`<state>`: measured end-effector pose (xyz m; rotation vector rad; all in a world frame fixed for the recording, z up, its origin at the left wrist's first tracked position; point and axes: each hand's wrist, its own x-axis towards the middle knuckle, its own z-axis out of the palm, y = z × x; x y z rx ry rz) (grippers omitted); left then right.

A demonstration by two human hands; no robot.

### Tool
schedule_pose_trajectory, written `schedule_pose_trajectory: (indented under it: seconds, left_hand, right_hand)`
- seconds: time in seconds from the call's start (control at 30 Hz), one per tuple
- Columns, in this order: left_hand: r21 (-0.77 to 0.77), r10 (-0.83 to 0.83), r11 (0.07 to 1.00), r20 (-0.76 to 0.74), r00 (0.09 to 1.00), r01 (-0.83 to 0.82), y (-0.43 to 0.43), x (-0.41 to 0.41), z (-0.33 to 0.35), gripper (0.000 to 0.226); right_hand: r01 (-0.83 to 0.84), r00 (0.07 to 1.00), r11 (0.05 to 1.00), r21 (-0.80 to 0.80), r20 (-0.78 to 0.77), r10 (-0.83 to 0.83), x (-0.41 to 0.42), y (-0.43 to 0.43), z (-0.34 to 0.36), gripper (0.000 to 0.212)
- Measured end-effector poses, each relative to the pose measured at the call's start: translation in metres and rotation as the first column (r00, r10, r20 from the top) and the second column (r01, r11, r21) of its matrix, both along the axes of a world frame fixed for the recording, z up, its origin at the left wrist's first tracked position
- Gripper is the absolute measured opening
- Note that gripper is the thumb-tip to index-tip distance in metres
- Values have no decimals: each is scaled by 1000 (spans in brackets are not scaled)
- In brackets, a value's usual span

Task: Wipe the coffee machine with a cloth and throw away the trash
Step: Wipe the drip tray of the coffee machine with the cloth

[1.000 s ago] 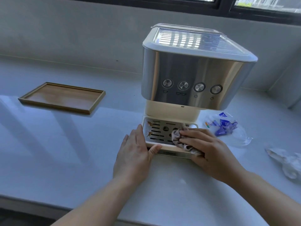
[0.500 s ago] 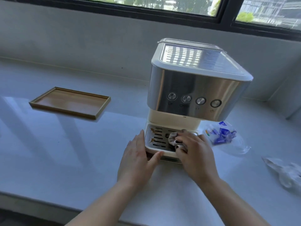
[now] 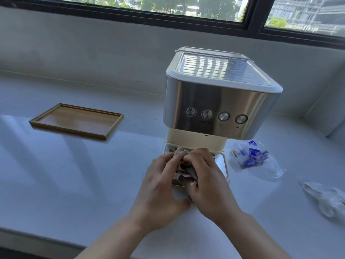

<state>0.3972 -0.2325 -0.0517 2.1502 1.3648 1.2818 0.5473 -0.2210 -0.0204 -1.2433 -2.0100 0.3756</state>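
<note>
On a white counter (image 3: 56, 184) below the window (image 3: 168, 8), both hands now bunch the cloth (image 3: 183, 170) over the coffee machine (image 3: 220, 101)'s drip tray (image 3: 222, 161), left hand (image 3: 160, 186) having joined right hand (image 3: 207, 182).

White counter (image 3: 78, 184), glossy, daylight streaking across it. Behind the counter a plain grey wall (image 3: 93, 53); above the wall a dark-framed window (image 3: 252, 14), trees and buildings outside. Wooden tray (image 3: 76, 121) lies on the counter's left part, near the wall.
</note>
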Motion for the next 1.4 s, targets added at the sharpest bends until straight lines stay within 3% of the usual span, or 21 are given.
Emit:
schedule_pose_trajectory:
  seconds: [0.1, 0.17, 0.23, 0.3, 0.37, 0.47, 0.53, 0.57, 0.6, 0.67, 0.73, 0.8, 0.9, 1.07, 1.23, 1.4]
  left_hand:
    - [-12, -8, 1000, -95, 995, 7, -3, -8, -9, 85]
    - [26, 21, 1000, -215, 976, -16, -7, -6, -14, 85]
    - [49, 54, 998, -267, 962, -42, -10, 0, -16, 93]
    - [11, 36, 999, -249, 968, -34, -14, 8, -14, 105]
    - [-64, 1, 998, -181, 983, -13, -17, 15, -11, 117]
    - [-113, 31, 993, 42, 999, -27, -16, 19, -5, 103]
    - [-70, 88, 994, 118, 989, -80, -9, 15, 1, 79]
    - [-38, 110, 994, 106, 988, -106, -4, 11, 5, 70]
    - [-8, 122, 992, 76, 990, -122, -1, 7, 8, 65]
    - [39, 112, 993, -32, 993, -111, 4, -4, 13, 62]
    - [69, 67, 996, -193, 979, -54, 8, -15, 13, 55]
    - [47, 63, 997, -250, 966, -53, 16, -27, 13, 37]
    - [-74, 205, 974, -120, 971, -214, 36, -36, 25, 27]
    - [-1, -51, 999, -287, 956, 53, 15, -9, 22, 14]
    - [-11, 138, 989, -241, 961, -145, 43, -16, 32, 15]
    - [0, -44, 999, -355, 934, 47, 23, -7, 25, 23]
  right_hand:
    - [-49, 969, 997, 58, 244, 34, 13, -1, -9, 49]
    - [149, 914, 987, 62, 372, -161, 24, -10, -18, 76]
    - [298, 892, 954, 41, 344, -293, 32, -19, -19, 92]
    - [284, 946, 959, -9, 168, -278, 34, -24, -16, 83]
    - [184, 971, 969, -163, -124, -205, 30, -28, -8, 76]
    - [-179, 843, 918, -354, -536, -43, 28, -37, -2, 62]
    - [-383, 765, 837, -390, -641, 51, 31, -43, 4, 56]
    - [-368, 797, 849, -378, -598, 79, 36, -41, 2, 55]
    - [-242, 883, 917, -318, -464, 72, 41, -36, -1, 52]
    - [47, 997, 994, -100, -54, -53, 47, -22, -7, 41]
    - [148, 944, 987, -68, 307, -120, 43, -10, -17, 47]
    - [212, 863, 977, -35, 475, -170, 38, -6, -33, 60]
    - [241, 849, 969, 58, 472, -239, 37, -6, -46, 61]
    - [235, 832, 966, 107, 491, -257, 38, -5, -50, 58]
    - [251, 859, 958, 137, 425, -286, 36, -5, -50, 48]
    - [245, 867, 955, 168, 404, -293, 38, -3, -52, 43]
